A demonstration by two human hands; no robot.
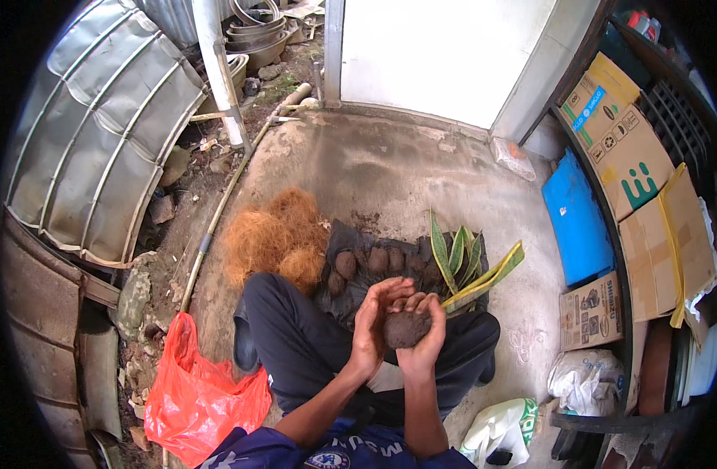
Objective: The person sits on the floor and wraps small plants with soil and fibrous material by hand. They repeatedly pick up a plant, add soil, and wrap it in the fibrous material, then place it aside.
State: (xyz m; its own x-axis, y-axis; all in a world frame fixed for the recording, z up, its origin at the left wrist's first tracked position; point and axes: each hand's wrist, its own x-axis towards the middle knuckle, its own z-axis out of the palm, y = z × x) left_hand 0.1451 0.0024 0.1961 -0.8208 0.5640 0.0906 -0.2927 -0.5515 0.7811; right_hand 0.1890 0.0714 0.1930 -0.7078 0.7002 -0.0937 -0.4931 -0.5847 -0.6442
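Note:
In front of my lap, my right hand [427, 337] is wrapped round a dark ball of moist soil [406, 329]. My left hand [371, 325] is cupped along the ball's left side, fingers stretched past it; whether its palm presses on the ball is hard to tell. Beyond both hands, several similar soil balls [378, 260] rest on a black plastic sheet [349, 296]. Snake plant leaves [459, 255] with yellow edges lie at the sheet's right end, one long leaf reaching close to my right hand. Orange-brown coconut fibre [276, 237] is heaped left of the sheet.
A red plastic bag [203, 398] sits by my left knee, a white plastic bag [502, 431] at lower right. Cardboard boxes [639, 158] and a blue panel [578, 220] line the right side. A bamboo pole [220, 205] borders the concrete floor [387, 158] at left.

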